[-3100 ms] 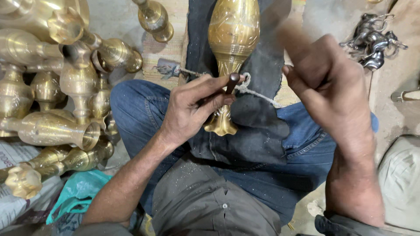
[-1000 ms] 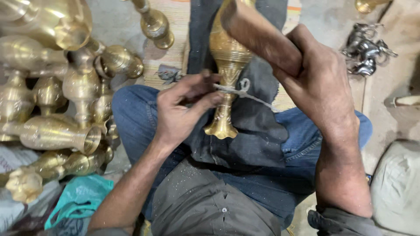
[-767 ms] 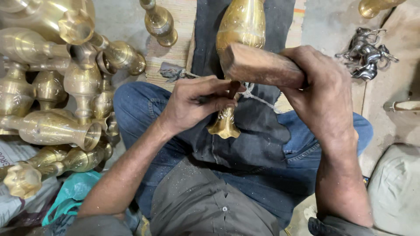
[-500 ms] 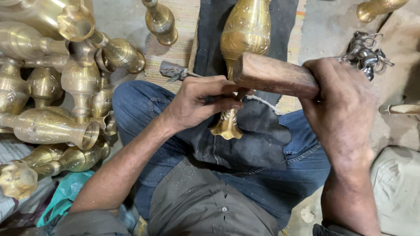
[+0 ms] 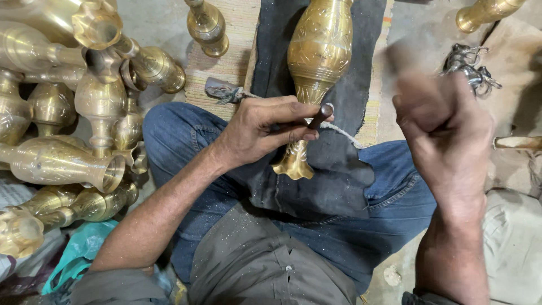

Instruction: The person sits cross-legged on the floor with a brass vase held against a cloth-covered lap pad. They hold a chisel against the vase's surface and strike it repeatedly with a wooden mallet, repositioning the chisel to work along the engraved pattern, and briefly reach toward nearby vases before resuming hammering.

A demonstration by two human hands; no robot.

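Observation:
An engraved brass vase (image 5: 319,51) lies on a dark cloth (image 5: 350,186) over my lap, its flared foot pointing toward me. My left hand (image 5: 265,127) pinches a short dark punch (image 5: 319,117) against the vase's narrow neck, where a pale cord (image 5: 344,133) crosses it. My right hand (image 5: 446,130) is raised to the right of the vase, blurred by motion. It is closed around a wooden mallet (image 5: 403,56), which shows only as a brown smear above the fist.
A heap of brass vases (image 5: 84,96) fills the left side. One more vase (image 5: 208,25) stands on a woven mat (image 5: 226,62) and another (image 5: 485,11) lies at top right. Tangled metal pieces (image 5: 468,65) sit at right, and a teal bag (image 5: 79,248) at lower left.
My right hand had brought the wooden mallet down onto the punch and has now swung it back up and to the right. The left hand has kept the punch on the vase neck.

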